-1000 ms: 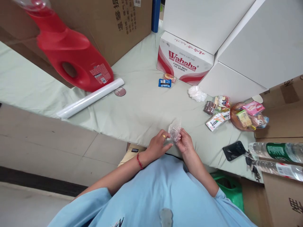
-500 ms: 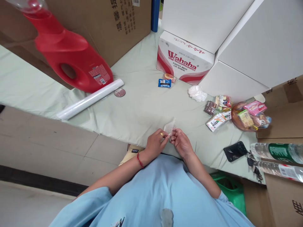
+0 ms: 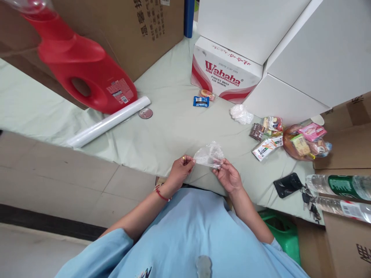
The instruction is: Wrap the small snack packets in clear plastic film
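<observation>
A cloth-covered table [image 3: 171, 129] spans the scene, with a big white box [image 3: 319, 50] at the far right and a red bottle [image 3: 89, 58] at the far left. Over the table's near side, about the middle, the person's left hand [image 3: 179, 170] and right hand [image 3: 229, 177] hold a piece of clear plastic [image 3: 206, 155] spread between them. The left thumb and fingertips pinch its left end; the right fingers grasp its right end.

For good handling, I judge, the pull should be light and even, since anything so thin may tear or cling to itself; a pinch close to the edge should spread the folds best.

The white box and the red bottle's top run out of view. A water bottle [image 3: 340, 185] is cut off at the right. Some right fingertips are hard to make out, and I cannot tell whether the plastic is a bag or a sheet.
</observation>
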Tool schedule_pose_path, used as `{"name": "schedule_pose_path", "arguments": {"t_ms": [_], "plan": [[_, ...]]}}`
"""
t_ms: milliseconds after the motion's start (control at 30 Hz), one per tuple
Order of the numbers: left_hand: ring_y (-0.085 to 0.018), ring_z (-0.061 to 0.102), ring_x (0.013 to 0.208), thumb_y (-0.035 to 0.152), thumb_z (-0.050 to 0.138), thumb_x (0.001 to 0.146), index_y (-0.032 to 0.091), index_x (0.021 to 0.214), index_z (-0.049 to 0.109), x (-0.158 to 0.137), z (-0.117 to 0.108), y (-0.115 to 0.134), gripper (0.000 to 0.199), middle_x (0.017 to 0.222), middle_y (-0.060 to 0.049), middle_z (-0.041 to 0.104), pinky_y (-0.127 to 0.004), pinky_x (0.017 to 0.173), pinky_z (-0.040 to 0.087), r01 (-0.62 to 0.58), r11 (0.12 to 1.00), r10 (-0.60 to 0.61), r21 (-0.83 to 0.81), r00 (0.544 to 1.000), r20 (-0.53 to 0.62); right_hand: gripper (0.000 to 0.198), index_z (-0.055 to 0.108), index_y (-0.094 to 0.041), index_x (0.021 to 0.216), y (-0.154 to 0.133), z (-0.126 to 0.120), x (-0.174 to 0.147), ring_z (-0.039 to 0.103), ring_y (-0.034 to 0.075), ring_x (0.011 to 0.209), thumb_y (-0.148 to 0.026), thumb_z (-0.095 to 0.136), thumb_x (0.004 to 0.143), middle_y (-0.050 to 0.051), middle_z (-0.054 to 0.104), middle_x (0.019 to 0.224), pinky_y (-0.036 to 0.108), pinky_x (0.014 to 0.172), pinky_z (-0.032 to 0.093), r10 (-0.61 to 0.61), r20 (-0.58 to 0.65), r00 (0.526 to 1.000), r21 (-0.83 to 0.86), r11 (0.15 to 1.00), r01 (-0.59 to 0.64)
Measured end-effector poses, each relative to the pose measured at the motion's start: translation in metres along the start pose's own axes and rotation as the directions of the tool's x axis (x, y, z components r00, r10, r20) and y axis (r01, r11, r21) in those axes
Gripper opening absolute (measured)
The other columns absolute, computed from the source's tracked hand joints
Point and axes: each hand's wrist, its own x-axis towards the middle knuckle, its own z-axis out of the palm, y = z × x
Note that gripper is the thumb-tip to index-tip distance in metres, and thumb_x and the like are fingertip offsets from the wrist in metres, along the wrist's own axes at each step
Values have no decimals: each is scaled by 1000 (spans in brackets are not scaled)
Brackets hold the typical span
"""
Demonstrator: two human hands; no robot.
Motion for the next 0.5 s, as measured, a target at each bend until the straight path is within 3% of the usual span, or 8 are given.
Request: {"name": "schedule_pose_path", "arguments": {"t_ms": [100,200,333,400,500], "plan": [[-11,46,56,49,73,76,21,82,59,-2,2,-2,33,62,5,55,-25,57,36,-1,1000,0,17,999,33,20,63,-23,79,-2,4,-1,70,20,103,-22,79,68,5,77,112,36,90,60,-9,42,999,65,998,6],[-12,50,63,44,71,77,21,85,59,-2,2,-5,27,70,3,58,-26,59,39,-63,998,64,25,998,-21,18,61,-25,80,-4,7,-1,69,23,112,-24,76,70,6,76,120,41,92,60,-17,48,999,60,998,14],[-17,61,89,42,65,86,21,103,61,-1,-1,-2,27,99,-4,67,-29,75,48,-224,966,244,133,955,-169,19,58,-25,78,-5,6,-2,68,25,115,-23,76,69,5,75,121,42,91,60,-29,42,999,9,1000,28],[-20,63,104,44,65,89,21,114,60,2,1,3,34,117,-8,67,-32,85,50,-277,937,314,214,935,-167,20,59,-25,76,-4,5,-3,68,25,115,-23,77,68,5,75,120,42,90,60,-22,51,998,-13,1000,22],[-22,65,110,42,71,86,21,122,59,9,6,14,44,130,-12,64,-34,87,50,-291,910,336,294,935,-113,21,59,-25,75,-3,7,-6,66,26,119,-25,79,68,7,75,123,43,90,60,3,92,996,-47,999,2]]}}
